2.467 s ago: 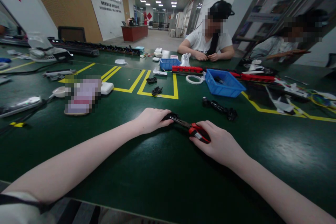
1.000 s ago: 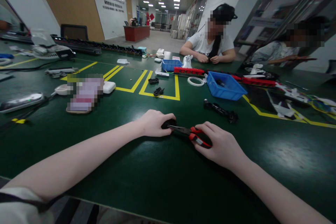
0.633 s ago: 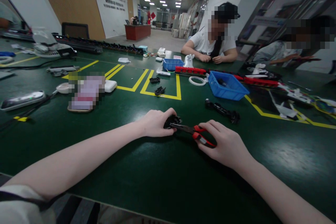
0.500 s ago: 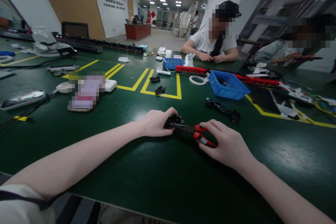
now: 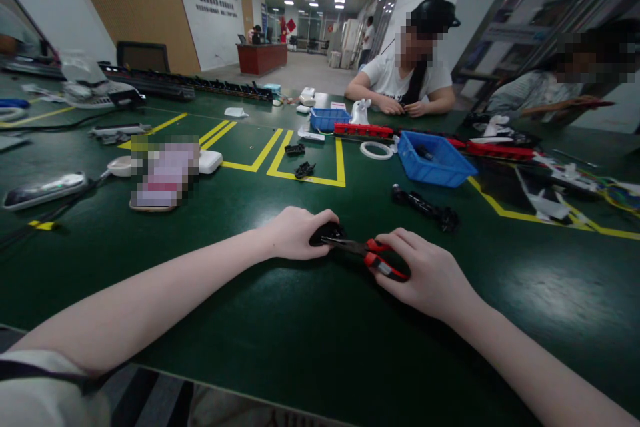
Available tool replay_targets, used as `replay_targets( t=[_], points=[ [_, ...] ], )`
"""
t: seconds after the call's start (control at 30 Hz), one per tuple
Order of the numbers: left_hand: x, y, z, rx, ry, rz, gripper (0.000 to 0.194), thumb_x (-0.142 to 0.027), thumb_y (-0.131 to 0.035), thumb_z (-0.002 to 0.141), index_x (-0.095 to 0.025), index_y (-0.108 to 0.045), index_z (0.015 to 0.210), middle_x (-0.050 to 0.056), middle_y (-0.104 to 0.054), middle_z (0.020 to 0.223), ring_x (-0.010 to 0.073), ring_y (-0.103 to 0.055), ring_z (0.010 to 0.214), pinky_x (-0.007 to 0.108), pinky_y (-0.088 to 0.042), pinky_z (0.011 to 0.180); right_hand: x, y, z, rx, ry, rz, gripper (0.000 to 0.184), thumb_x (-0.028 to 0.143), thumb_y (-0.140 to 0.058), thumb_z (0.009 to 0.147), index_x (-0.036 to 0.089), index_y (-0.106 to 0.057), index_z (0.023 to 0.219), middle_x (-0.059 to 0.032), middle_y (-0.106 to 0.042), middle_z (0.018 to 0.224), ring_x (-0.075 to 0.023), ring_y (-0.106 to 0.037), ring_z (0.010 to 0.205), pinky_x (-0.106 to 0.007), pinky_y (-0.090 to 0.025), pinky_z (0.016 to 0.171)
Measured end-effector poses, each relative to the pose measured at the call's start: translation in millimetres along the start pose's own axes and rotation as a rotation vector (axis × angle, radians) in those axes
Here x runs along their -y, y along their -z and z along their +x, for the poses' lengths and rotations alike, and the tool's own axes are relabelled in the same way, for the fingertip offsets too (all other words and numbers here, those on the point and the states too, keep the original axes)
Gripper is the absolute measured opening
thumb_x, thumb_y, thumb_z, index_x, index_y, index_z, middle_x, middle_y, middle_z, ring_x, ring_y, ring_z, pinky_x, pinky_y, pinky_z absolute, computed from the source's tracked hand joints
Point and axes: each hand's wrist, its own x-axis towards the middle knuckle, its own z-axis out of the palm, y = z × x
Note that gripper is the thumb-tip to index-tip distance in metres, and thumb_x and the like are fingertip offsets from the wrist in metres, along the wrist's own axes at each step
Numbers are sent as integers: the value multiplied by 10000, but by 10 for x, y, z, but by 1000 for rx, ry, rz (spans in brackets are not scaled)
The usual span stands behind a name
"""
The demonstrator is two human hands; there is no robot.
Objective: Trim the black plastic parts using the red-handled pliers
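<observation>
Between the thumb and fingers of my left hand (image 5: 299, 232) is a small black part (image 5: 325, 231), partly covered by the fingers. My right hand (image 5: 425, 273) is closed round the red and black handles of a pair of needle-nose pliers (image 5: 373, 257). Their thin jaws point left and meet the black part at its near side; whether they grip it I cannot tell. Beyond my right hand lies a jointed black piece (image 5: 425, 207) on the green table (image 5: 280, 347).
Two small black parts (image 5: 304, 170) lie by yellow tape. A blue bin (image 5: 434, 163) holds dark pieces, near a white ring (image 5: 377, 151). A phone (image 5: 167, 177) and a white case (image 5: 210, 161) are at left. Across the table sits a person (image 5: 405, 80).
The black part has turned slightly in my left hand, and its clear-looking end shows less. My right hand and the pliers have shifted a little to the left.
</observation>
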Motion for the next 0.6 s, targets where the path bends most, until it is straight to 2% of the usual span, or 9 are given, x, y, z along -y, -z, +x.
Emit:
replay_targets(
  t=[0.23,0.47,0.6],
  points=[
    [-2,-23,5,-41,8,100,414,-455,-564,866,-206,-529,1195,31,-701,803,190,-671,642,251,-458,598,14,9,12,-4,-23,23,342,347,-631,778,198,-601,1085,-71,-662,1010,-220,-652,847,-338,-538,697],
    [-4,4,16,14,33,50,386,-444,-556,874,-200,-537,1173,24,-693,770,195,-664,628,255,-446,574,51,-11,9,22,-52,27,342,346,-609,791,193,-600,1096,-80,-655,1017,-228,-644,857,-350,-546,698],
    [17,32,20,52,46,0,425,-447,-573,866,-215,-511,1217,17,-699,818,190,-668,650,253,-442,580,31,-3,18,10,-44,-4,345,346,-609,784,193,-608,1093,-85,-659,1006,-233,-648,846,-347,-544,684]
  ],
)
